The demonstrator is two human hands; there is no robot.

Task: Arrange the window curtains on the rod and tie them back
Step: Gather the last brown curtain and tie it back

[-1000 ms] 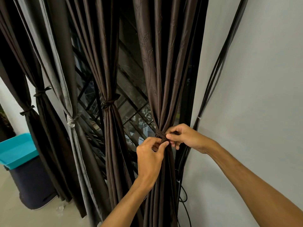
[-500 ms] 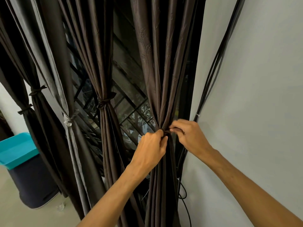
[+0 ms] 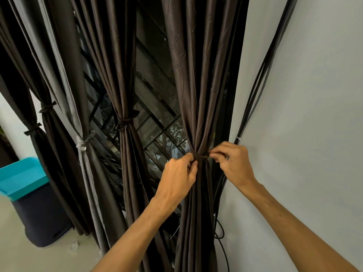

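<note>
left hand (image 3: 176, 177) pinching tie-back (image 3: 200, 155) | right hand (image 3: 233, 163) pinching it too | curtain (image 3: 196, 95) cinched (rightmost panel)

Ends of tie (image 3: 199, 155): hidden under your fingers (image 3: 188, 157).
Top, hem of curtain (image 3: 196, 85): above and below tie, cut off.

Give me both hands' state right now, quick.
Left hand: pinching the tie-back on the rightmost curtain.
Right hand: pinching the tie-back's other side.
</note>
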